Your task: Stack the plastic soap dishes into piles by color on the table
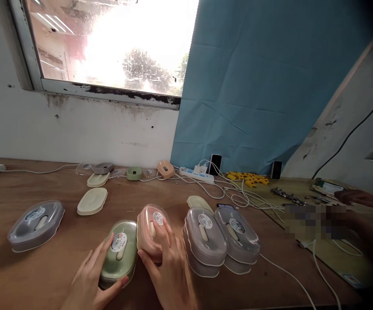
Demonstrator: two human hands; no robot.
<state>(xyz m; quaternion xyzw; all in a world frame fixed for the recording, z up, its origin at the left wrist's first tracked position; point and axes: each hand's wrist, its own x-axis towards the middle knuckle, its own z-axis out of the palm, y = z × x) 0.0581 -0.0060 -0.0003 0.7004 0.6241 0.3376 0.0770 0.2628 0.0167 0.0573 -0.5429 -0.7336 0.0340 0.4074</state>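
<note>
My left hand (91, 275) wraps round a green oval box with a clear lid (119, 254) lying on the wooden table (60, 262); thumb and fingers clasp its near end. My right hand (168, 269) grips a pink oval box with a clear lid (152, 228), tilted up on its edge right beside the green one. Both boxes bear round white labels.
A grey box (35, 224) lies at the left, two stacks of grey boxes (220, 239) at the right. Loose cream lids (92, 200), small bases, a power strip (196, 174) with white cables, two phones and yellow pieces line the back. Another person's hand (357, 198) shows at far right.
</note>
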